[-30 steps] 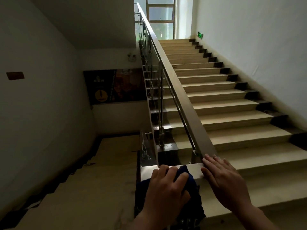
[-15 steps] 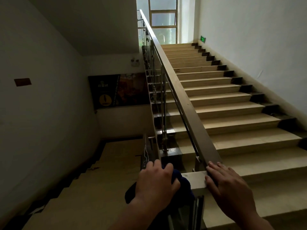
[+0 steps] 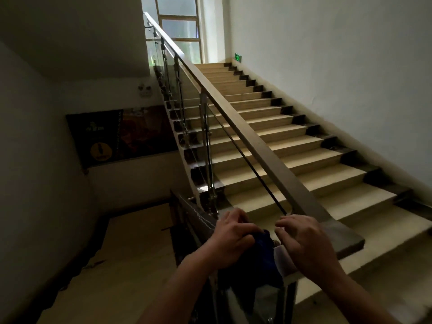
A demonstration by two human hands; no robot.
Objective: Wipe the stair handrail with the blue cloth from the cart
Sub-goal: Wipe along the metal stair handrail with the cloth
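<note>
A brown stair handrail climbs from the bottom centre up to the landing window, on metal posts with glass panels. Its flat lower end lies under my hands. The blue cloth is bunched on that end and hangs down over the near side. My left hand grips the cloth from the left. My right hand hovers just right of the cloth with fingers spread and curled, holding nothing. Most of the cloth is dark and partly hidden by my hands.
Tan steps with dark risers rise on the right beside a white wall. A second flight goes down on the left. A dark poster hangs on the far lower wall. A green exit sign glows near the top.
My right hand has lifted off the rail's end and moved left toward the cloth. My left hand has pulled the cloth together. The view has swung slightly to the left.
</note>
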